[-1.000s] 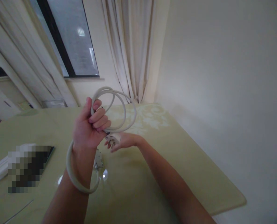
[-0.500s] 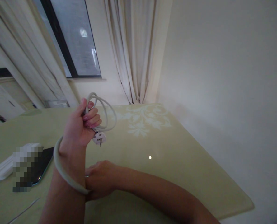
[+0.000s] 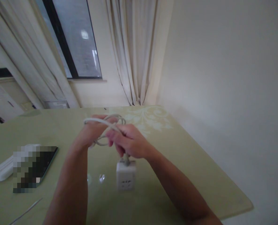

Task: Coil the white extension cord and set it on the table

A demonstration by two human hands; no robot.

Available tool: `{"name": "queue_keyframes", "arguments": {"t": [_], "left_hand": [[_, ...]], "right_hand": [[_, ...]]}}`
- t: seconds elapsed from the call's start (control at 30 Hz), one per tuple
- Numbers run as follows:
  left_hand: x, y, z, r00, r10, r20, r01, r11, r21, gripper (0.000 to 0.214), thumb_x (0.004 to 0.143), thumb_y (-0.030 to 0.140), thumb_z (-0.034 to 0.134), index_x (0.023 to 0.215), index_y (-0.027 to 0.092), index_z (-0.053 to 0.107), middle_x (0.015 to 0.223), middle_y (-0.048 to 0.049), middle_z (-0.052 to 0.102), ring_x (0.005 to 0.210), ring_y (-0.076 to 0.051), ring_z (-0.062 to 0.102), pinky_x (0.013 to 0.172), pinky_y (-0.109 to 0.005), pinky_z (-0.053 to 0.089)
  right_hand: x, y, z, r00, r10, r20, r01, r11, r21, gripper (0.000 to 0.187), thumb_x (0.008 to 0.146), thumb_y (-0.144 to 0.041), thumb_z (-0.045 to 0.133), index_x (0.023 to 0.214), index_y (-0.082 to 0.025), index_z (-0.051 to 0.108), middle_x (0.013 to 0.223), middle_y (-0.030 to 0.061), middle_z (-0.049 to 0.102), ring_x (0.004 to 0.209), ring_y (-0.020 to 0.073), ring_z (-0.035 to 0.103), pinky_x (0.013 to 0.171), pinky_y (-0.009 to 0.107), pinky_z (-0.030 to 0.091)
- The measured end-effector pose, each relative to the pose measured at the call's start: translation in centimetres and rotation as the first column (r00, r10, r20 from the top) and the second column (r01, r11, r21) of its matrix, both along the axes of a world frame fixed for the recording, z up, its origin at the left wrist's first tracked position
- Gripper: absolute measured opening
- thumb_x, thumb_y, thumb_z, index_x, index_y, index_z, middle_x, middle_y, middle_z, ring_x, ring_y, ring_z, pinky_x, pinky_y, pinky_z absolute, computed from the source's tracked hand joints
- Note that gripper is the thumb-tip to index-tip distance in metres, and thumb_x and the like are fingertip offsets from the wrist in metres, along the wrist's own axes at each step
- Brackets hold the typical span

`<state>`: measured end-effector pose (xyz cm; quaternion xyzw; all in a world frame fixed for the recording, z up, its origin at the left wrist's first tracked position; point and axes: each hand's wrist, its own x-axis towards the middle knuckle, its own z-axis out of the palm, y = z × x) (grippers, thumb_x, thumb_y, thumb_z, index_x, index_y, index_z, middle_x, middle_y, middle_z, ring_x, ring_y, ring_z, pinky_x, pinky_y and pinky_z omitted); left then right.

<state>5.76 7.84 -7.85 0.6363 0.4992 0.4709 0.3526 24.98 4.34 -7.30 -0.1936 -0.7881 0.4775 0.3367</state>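
My left hand and my right hand meet above the table, both closed around a coiled white power cable. Loops of the cable stick out over my left knuckles and between the two hands. A white cube-shaped socket block hangs from the cable just under my right hand, its outlet face turned toward me. My left fingers are mostly hidden behind the coil and my right hand. The plug end is hidden from view.
The table has a pale green glossy top with a white floral pattern at the far side. A dark phone-like slab and white paper lie at the left. Curtains and a window stand behind; a bare wall is on the right.
The loop that hung round my left forearm is gone from it. My right hand rose from under the left wrist to the coil, and the socket block now dangles below it. My left hand dropped lower.
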Motion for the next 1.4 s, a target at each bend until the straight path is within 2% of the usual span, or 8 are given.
{"name": "queue_keyframes", "arguments": {"t": [0.17,0.3,0.57,0.8,1.0,1.2,1.3,1.4], "left_hand": [[1.9,0.0,-0.1,0.977,-0.196,-0.083,0.199,0.980,0.023,0.025,0.072,0.027,0.084,0.058,0.016,0.066,0.058,0.0007,0.053,0.054,-0.011,0.043,0.045,-0.019,0.028],[2.7,-0.1,0.0,0.985,-0.173,0.022,0.173,0.985,-0.019,0.026,0.073,0.029,0.084,0.059,0.017,0.065,0.054,0.0033,0.043,0.048,-0.008,0.035,0.042,-0.018,0.021],[2.1,-0.1,0.2,0.945,-0.008,0.327,0.031,0.997,-0.065,0.036,0.081,0.049,0.078,0.084,0.013,0.072,0.055,0.0051,0.042,0.039,-0.004,0.033,0.035,-0.015,0.018],[2.4,-1.4,1.8,0.869,-0.032,0.494,0.058,0.998,-0.037,0.040,0.083,0.051,0.077,0.088,0.013,0.069,0.065,0.0004,0.058,0.038,-0.003,0.043,0.030,-0.012,0.021],[2.7,-1.8,2.1,0.841,-0.079,0.535,0.118,0.992,-0.038,0.039,0.084,0.050,0.077,0.089,0.012,0.069,0.067,-0.0036,0.067,0.037,-0.002,0.042,0.030,-0.011,0.022],[2.9,-1.7,2.4,0.805,-0.088,0.586,0.136,0.990,-0.038,0.037,0.086,0.047,0.077,0.088,0.012,0.068,0.065,-0.0023,0.066,0.036,-0.002,0.041,0.029,-0.010,0.020],[2.9,-1.6,2.6,0.773,-0.076,0.629,0.124,0.992,-0.032,0.034,0.089,0.046,0.074,0.088,0.012,0.067,0.062,-0.0004,0.064,0.036,-0.001,0.040,0.029,-0.010,0.022],[2.6,-1.3,2.9,0.696,-0.025,0.717,0.041,0.999,-0.005,0.031,0.096,0.043,0.066,0.086,0.013,0.064,0.062,0.0004,0.063,0.038,-0.002,0.043,0.030,-0.010,0.024]], "right_hand": [[2.5,2.9,0.9,0.813,-0.452,-0.367,0.426,0.891,-0.155,0.051,0.090,-0.069,0.059,0.080,-0.020,0.067,0.045,-0.0076,0.039,0.041,0.0078,0.031,0.044,0.023,0.026],[4.6,5.3,1.2,0.613,-0.662,-0.431,0.612,0.743,-0.270,0.052,0.087,-0.072,0.060,0.088,-0.020,0.070,0.047,-0.0075,0.037,0.042,0.0089,0.030,0.043,0.025,0.023],[9.2,10.2,-1.3,0.657,-0.711,-0.252,0.702,0.698,-0.140,0.053,0.092,-0.063,0.055,0.081,-0.014,0.073,0.048,-0.0061,0.040,0.045,0.0087,0.033,0.048,0.025,0.025],[10.9,14.6,-6.5,0.464,-0.869,0.172,0.859,0.489,0.150,0.048,0.100,-0.044,0.043,0.094,-0.013,0.080,0.065,0.0033,0.063,0.063,0.0153,0.055,0.064,0.027,0.036],[10.9,14.6,-8.3,0.329,-0.798,0.505,0.769,0.537,0.346,0.033,0.099,-0.038,0.051,0.104,-0.019,0.077,0.100,0.0113,0.076,0.090,0.0199,0.067,0.075,0.026,0.041],[10.4,14.1,-7.9,0.285,-0.787,0.547,0.741,0.543,0.396,0.024,0.098,-0.031,0.056,0.108,-0.020,0.074,0.110,0.0133,0.075,0.098,0.0233,0.068,0.080,0.030,0.044],[9.9,13.4,-6.3,0.508,-0.761,0.403,0.726,0.631,0.274,0.037,0.101,-0.044,0.053,0.090,-0.016,0.074,0.096,0.0127,0.076,0.085,0.0197,0.068,0.078,0.029,0.046],[8.9,11.2,-3.5,0.853,-0.500,0.151,0.505,0.863,0.005,0.071,0.101,-0.069,0.034,0.077,-0.014,0.072,0.081,0.0108,0.074,0.072,0.0158,0.067,0.073,0.028,0.050]]}}
